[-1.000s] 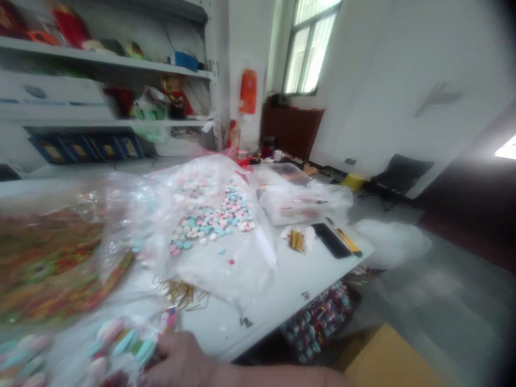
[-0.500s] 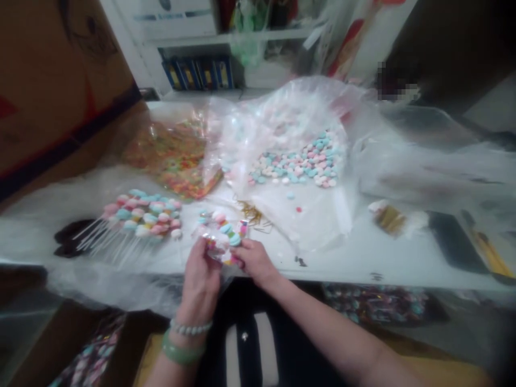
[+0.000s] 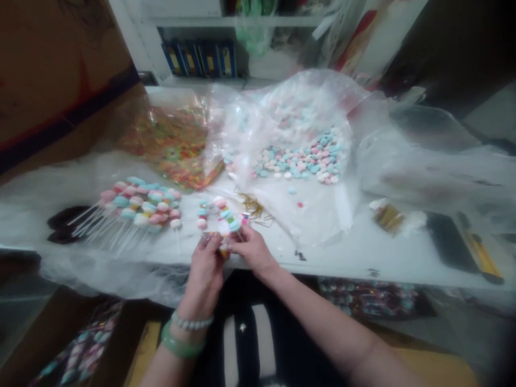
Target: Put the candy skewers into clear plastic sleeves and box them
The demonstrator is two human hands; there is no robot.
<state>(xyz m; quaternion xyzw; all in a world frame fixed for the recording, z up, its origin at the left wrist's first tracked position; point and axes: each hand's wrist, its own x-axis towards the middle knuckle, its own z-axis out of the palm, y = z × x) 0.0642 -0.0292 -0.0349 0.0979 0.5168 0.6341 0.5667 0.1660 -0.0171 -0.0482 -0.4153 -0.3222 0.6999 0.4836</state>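
Note:
Both my hands meet at the table's front edge. My left hand [image 3: 206, 266], with bead bracelets on the wrist, and my right hand [image 3: 250, 248] are closed together on a small clear-wrapped bunch of pastel candy sticks [image 3: 224, 219]. To the left lies a pile of finished candy sticks [image 3: 139, 204] with white stems. Behind my hands, thin gold twist ties [image 3: 252, 205] are scattered on the tabletop.
A clear bag of loose pink, blue and white candies [image 3: 300, 158] lies open at centre, a bag of orange printed wrappers [image 3: 177, 142] to its left. A black phone [image 3: 447, 242] and yellow cutter [image 3: 479, 252] lie on the right. A cardboard box [image 3: 52, 70] stands at far left.
The view swung from the room down to the table. My hands, first at the bottom edge, now hold the candy bunch together, slightly nearer me than half a second ago.

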